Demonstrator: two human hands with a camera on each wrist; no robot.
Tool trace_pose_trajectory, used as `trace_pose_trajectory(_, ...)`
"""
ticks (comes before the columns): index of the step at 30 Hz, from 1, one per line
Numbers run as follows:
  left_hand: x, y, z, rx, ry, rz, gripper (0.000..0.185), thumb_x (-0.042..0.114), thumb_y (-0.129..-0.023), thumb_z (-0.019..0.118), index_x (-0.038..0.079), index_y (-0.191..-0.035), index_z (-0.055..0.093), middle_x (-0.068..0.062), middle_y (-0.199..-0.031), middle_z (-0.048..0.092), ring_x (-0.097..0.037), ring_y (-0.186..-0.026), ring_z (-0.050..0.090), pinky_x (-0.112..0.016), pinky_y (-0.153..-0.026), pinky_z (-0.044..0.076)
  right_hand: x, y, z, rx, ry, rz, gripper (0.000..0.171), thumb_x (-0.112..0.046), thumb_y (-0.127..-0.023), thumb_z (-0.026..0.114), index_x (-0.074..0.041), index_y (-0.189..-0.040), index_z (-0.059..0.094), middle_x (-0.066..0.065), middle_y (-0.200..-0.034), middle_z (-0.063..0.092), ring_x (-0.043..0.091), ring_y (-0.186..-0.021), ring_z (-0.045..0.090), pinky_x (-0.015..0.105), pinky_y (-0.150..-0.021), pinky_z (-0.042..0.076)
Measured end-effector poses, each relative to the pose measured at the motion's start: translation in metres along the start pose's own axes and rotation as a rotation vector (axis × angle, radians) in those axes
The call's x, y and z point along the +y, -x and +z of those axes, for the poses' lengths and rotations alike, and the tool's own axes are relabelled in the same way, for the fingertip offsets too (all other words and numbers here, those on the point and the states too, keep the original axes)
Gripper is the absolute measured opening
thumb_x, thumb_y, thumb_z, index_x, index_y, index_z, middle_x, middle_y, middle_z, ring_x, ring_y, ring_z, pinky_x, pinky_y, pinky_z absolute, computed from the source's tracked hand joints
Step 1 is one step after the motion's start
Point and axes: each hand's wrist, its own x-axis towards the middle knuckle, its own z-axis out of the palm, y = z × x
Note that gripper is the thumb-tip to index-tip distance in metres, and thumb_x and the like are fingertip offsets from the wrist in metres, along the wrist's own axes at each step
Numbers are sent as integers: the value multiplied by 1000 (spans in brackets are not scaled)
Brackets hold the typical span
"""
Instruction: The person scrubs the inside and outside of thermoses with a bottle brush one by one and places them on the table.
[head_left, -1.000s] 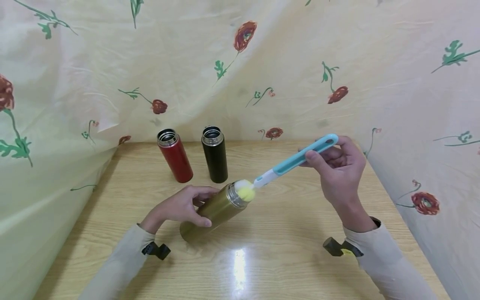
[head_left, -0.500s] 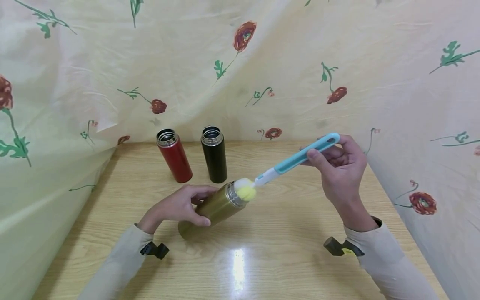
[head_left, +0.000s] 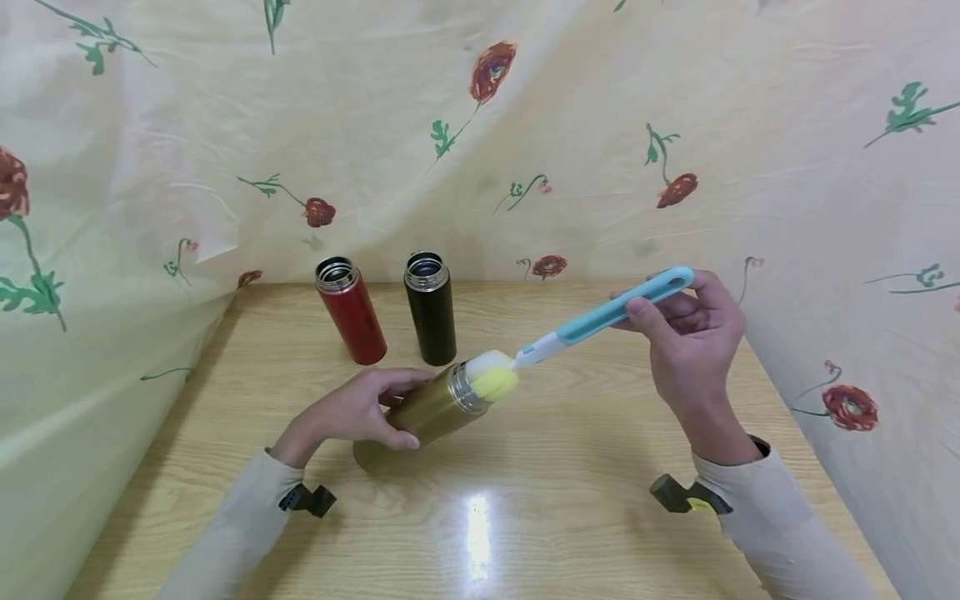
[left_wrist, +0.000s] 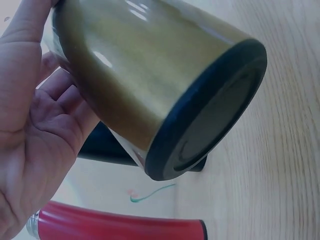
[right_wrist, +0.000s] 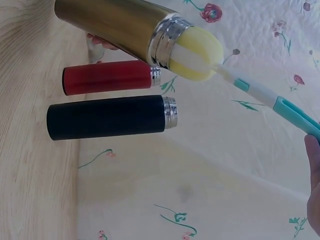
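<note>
My left hand (head_left: 352, 412) grips a gold flask (head_left: 423, 410), tilted with its steel mouth up to the right and its black base (left_wrist: 210, 107) just above the table. My right hand (head_left: 686, 333) pinches the teal handle of a bottle brush (head_left: 600, 315). Its yellow and white sponge head (head_left: 491, 379) sits at the flask's mouth, partly inside. The right wrist view shows the sponge (right_wrist: 197, 52) bulging out of the steel rim, and the left wrist view shows my palm and fingers (left_wrist: 35, 140) wrapped round the flask body.
A red flask (head_left: 351, 310) and a black flask (head_left: 431, 308) stand open-topped at the back of the wooden table (head_left: 525, 500). Floral cloth (head_left: 525, 125) hangs behind and along both sides. Small black clips sit near each sleeve.
The brush has drawn back up and to the right a little, so more of the sponge shows outside the flask mouth. The gold flask barely shifted.
</note>
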Motion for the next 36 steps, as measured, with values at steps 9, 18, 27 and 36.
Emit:
trace_pose_trajectory(9, 3, 2, -3, -3, -9, 11, 82, 30, -79, 89, 6, -148, 52, -8, -138, 64, -22, -119, 65, -35, -93, 57, -3, -1, -2, 8, -46, -4, 23, 25, -80, 68, 22, -99, 56, 26, -83, 74, 32, -75, 77, 41, -68, 63)
trace_pose_trajectory(18, 4, 5, -3, -11, -12, 11, 83, 32, -79, 89, 6, -148, 52, -8, -138, 64, -22, -119, 65, -34, -94, 56, -6, 0, -2, 13, -75, -33, 21, 25, -81, 68, 23, -98, 56, 27, -83, 74, 33, -75, 76, 40, -66, 63)
trace_pose_trajectory(27, 4, 4, -6, -14, -31, 33, 81, 31, -79, 88, 5, -147, 52, -9, -137, 65, -21, -117, 66, -33, -93, 57, -8, 0, -6, 29, -113, -18, 21, 27, -81, 65, 23, -99, 55, 27, -83, 73, 34, -75, 76, 42, -68, 63)
trace_pose_trajectory(36, 3, -1, -7, -21, -67, 54, 80, 31, -79, 88, 7, -147, 53, -7, -136, 66, -17, -109, 67, -33, -89, 58, -11, -2, -8, 68, -159, -22, 20, 30, -81, 59, 24, -99, 54, 28, -81, 72, 35, -73, 76, 44, -68, 63)
